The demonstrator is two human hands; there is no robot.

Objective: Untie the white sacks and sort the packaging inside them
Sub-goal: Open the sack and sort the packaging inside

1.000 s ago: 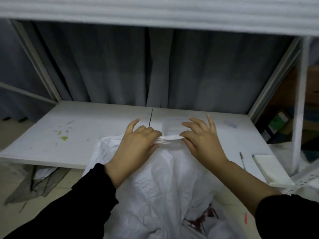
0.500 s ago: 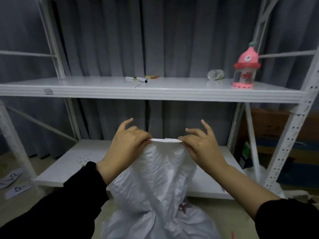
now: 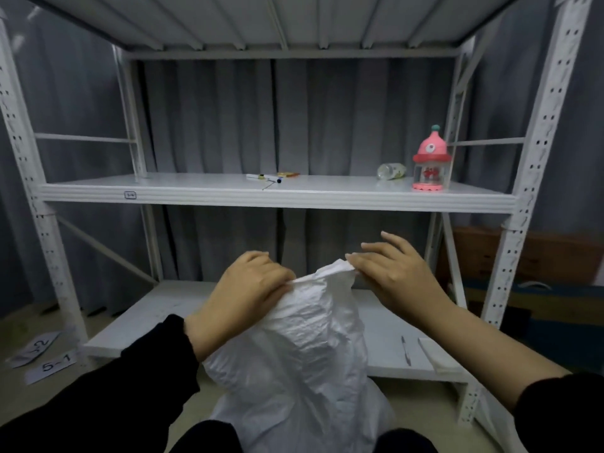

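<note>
Holding the white sack (image 3: 304, 348) up by its mouth: left hand (image 3: 251, 289) bunches the crinkly top edge, right hand (image 3: 402, 276) pinches the other corner. It stands on the floor in front of the lower shelf (image 3: 157, 308). Looks light, soft and floppy, so I'd grab right at the gathered neck.

Dim, flat, cool grey light with no visible lamp and no glare. The white sack (image 3: 304, 325) and the top of the middle shelf (image 3: 196, 186) are the brightest areas, while the curtain (image 3: 212, 119) beneath that shelf lies in soft shadow. The black sleeves (image 3: 98, 403) lose all detail. Wide-angle distortion makes the uprights (image 3: 536, 158) lean and bow at the edges. The right hand (image 3: 398, 273) is slightly smeared at its fingertips.
</note>
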